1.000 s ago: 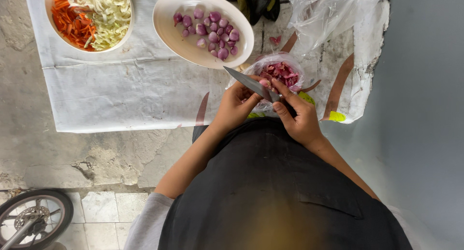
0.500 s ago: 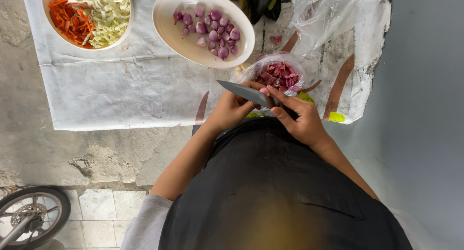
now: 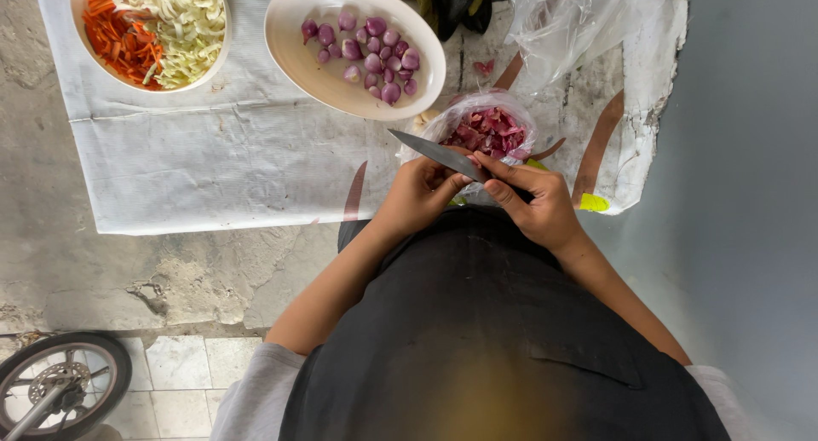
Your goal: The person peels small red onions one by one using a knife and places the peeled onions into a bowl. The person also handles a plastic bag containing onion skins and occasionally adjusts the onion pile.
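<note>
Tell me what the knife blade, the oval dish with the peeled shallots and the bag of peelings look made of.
The knife blade looks like dull grey metal. The oval dish looks like glossy cream ceramic or melamine; which one is unclear. The bag of peelings is thin clear plastic film, crinkled and see-through.

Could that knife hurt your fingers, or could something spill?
Maybe. The knife in the right hand has its blade right beside the left hand, so a slip could nick the fingers. The open bag of red peels sits just past the hands; a bump might tip it and scatter the scraps.
</note>
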